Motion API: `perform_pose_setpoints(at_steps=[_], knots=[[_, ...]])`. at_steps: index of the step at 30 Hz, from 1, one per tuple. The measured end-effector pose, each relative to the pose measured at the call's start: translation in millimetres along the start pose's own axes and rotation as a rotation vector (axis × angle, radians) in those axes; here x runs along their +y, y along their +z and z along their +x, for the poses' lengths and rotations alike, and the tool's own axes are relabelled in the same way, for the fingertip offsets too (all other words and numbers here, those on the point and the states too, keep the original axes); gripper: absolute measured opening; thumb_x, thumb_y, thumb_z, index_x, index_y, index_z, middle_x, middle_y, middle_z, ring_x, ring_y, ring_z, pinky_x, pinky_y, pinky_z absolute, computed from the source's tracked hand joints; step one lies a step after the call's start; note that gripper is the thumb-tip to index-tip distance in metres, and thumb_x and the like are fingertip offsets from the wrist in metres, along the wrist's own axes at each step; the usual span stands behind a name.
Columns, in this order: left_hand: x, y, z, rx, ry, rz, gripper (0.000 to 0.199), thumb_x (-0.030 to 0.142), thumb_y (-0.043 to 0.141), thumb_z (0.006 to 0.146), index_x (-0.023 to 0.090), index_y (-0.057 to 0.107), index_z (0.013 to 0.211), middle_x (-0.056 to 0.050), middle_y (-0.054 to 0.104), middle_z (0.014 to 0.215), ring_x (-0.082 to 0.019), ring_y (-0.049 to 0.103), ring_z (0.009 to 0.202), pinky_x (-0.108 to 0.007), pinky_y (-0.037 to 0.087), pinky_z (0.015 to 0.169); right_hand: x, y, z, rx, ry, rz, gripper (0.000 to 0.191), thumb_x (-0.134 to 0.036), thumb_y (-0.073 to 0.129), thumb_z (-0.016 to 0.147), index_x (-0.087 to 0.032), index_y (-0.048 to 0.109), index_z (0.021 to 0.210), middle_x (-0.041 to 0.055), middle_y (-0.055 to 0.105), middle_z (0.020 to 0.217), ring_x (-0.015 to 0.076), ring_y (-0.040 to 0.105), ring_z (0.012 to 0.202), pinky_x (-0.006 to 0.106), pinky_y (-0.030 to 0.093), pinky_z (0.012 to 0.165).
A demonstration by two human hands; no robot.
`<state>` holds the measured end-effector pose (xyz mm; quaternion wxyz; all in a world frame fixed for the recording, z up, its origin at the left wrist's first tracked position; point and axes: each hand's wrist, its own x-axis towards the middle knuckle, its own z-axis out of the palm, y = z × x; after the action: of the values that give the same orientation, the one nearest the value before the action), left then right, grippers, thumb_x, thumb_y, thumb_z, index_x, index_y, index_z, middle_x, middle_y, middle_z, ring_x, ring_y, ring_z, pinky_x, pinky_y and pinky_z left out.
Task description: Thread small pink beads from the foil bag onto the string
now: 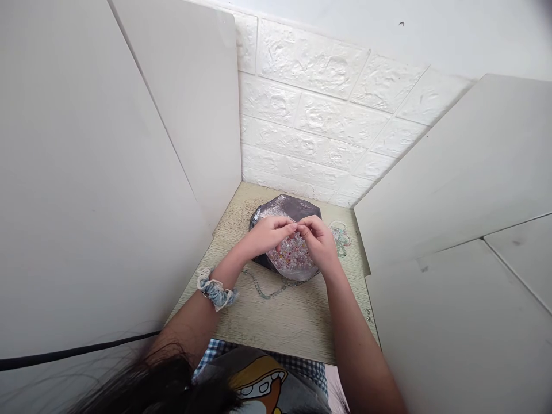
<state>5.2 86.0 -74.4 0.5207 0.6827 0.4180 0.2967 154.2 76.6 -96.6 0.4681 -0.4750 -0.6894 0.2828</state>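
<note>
Over a dark, shiny-lined bag (308, 208) filled with small pink and clear beads (288, 256), my two hands meet fingertip to fingertip. My left hand (273, 234) pinches thumb against fingers; whatever it grips is too small to make out. Just beside it, my right hand (317, 238) is closed in a similar pinch, its contents hidden by the fingers. A strand of greenish beads (265, 295) curves out across the table in front of the bag. More strung beads (340, 238) lie in a small heap right of my right hand.
The pale wooden table (276, 325) is narrow, with grey-white panels (207, 115) on the left and more panels (466, 172) on the right. A white brick-patterned wall (310, 126) stands behind it. Tiny bits (368, 313) lie by the right edge.
</note>
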Motion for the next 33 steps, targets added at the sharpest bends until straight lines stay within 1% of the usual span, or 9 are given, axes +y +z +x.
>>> perform_pose_setpoints(at_steps=[5, 9, 12, 15, 17, 21, 25, 29, 33], knots=[[1.5, 1.1, 0.0, -0.012, -0.018, -0.055, 0.025, 0.036, 0.048, 0.072, 0.013, 0.055, 0.069, 0.002, 0.047, 0.056, -0.007, 0.041, 0.045, -0.019, 0.033, 0.042, 0.2, -7.4, 0.3, -0.007, 0.088, -0.009, 0.022, -0.037, 0.041, 0.078, -0.019, 0.051, 0.070, 0.0006, 0.051, 0.069, 0.0119, 0.045, 0.064, 0.023, 0.034, 0.059], [-3.3, 0.7, 2.2, 0.053, 0.043, 0.002, 0.026, 0.036, 0.045, 0.074, 0.013, 0.058, 0.073, 0.000, 0.052, 0.061, -0.008, 0.044, 0.053, -0.020, 0.036, 0.050, -0.6, -9.7, -2.1, -0.178, 0.211, -0.180, 0.025, -0.036, 0.037, 0.079, -0.019, 0.051, 0.068, -0.0005, 0.050, 0.062, 0.0116, 0.043, 0.058, 0.023, 0.032, 0.055], [-7.6, 0.3, 4.5, 0.098, 0.081, 0.019, 0.029, 0.036, 0.044, 0.075, 0.013, 0.060, 0.077, -0.003, 0.059, 0.075, -0.012, 0.051, 0.069, -0.023, 0.039, 0.064, -1.3, -8.6, -5.6, -0.334, 0.214, -0.379, 0.018, -0.024, 0.040, 0.074, -0.018, 0.048, 0.059, -0.0008, 0.050, 0.058, 0.0108, 0.041, 0.054, 0.023, 0.029, 0.053], [-8.8, 0.4, 5.3, 0.110, 0.067, 0.022, 0.031, 0.038, 0.044, 0.075, 0.012, 0.061, 0.079, -0.004, 0.061, 0.078, -0.014, 0.052, 0.074, -0.026, 0.040, 0.068, -2.8, -8.7, -9.7, -0.432, 0.229, -0.493, 0.016, -0.014, 0.040, 0.067, -0.018, 0.043, 0.052, -0.0004, 0.049, 0.056, 0.0094, 0.038, 0.051, 0.023, 0.027, 0.049], [-8.0, 0.8, 5.1, 0.112, 0.054, 0.018, 0.030, 0.038, 0.045, 0.075, 0.013, 0.061, 0.079, -0.004, 0.061, 0.077, -0.014, 0.052, 0.073, -0.026, 0.040, 0.067, -4.8, -9.7, -12.4, -0.478, 0.267, -0.513, 0.018, -0.015, 0.041, 0.066, -0.017, 0.040, 0.049, -0.0005, 0.047, 0.052, 0.0083, 0.034, 0.047, 0.022, 0.024, 0.046], [-6.2, 1.6, 5.2, 0.109, 0.036, -0.023, 0.028, 0.035, 0.047, 0.074, 0.012, 0.062, 0.078, -0.004, 0.062, 0.080, -0.013, 0.053, 0.074, -0.024, 0.039, 0.068, -8.5, -10.9, -15.2, -0.588, 0.359, -0.527, 0.031, -0.026, 0.041, 0.072, -0.018, 0.036, 0.043, 0.0001, 0.042, 0.045, 0.0077, 0.030, 0.041, 0.024, 0.022, 0.043], [-5.5, 1.7, 5.6, 0.109, 0.014, -0.014, 0.027, 0.035, 0.049, 0.073, 0.012, 0.062, 0.079, -0.004, 0.063, 0.080, -0.013, 0.053, 0.073, -0.025, 0.039, 0.067, -8.5, -11.0, -14.2, -0.615, 0.360, -0.556, 0.029, -0.022, 0.036, 0.073, -0.018, 0.036, 0.044, 0.0017, 0.046, 0.048, 0.0095, 0.036, 0.045, 0.024, 0.025, 0.046], [-5.2, 1.4, 5.0, 0.092, 0.023, 0.000, 0.028, 0.036, 0.048, 0.074, 0.012, 0.062, 0.079, -0.005, 0.063, 0.081, -0.014, 0.053, 0.074, -0.025, 0.039, 0.067, -8.6, -13.3, -13.8, -0.612, 0.316, -0.539, 0.021, -0.012, 0.035, 0.068, -0.018, 0.049, 0.054, 0.0021, 0.055, 0.059, 0.0108, 0.043, 0.054, 0.023, 0.029, 0.050], [-5.7, 1.4, 4.7, 0.090, 0.025, 0.018, 0.029, 0.036, 0.047, 0.074, 0.013, 0.062, 0.079, -0.004, 0.062, 0.078, -0.013, 0.052, 0.072, -0.025, 0.039, 0.066, -9.7, -15.0, -15.4, -0.673, 0.384, -0.514, 0.019, -0.011, 0.038, 0.064, -0.018, 0.054, 0.056, 0.0016, 0.058, 0.060, 0.0111, 0.046, 0.053, 0.022, 0.030, 0.049]])
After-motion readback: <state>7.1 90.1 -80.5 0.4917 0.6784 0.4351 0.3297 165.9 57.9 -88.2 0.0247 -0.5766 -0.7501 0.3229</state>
